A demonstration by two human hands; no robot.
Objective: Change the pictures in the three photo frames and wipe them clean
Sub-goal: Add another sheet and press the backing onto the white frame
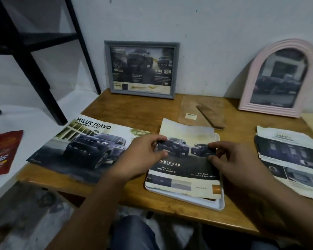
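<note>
A wooden table [143, 112] fills the centre, carrying a grey frame [141, 69], pink arched frame [276, 78], white frame [202, 202], brochures [83, 147] and brown backing board [192, 109].

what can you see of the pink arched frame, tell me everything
The pink frame is arch-shaped, rounded on top and flat at the base, with a ribbed, stepped border that looks like painted wood or plastic. It stands upright at the back right of the wooden table, leaning against the white wall. Behind its glazing is a dark, dim picture that seems to show a vehicle before a building. Neither hand touches it; nothing else rests against it.
</note>
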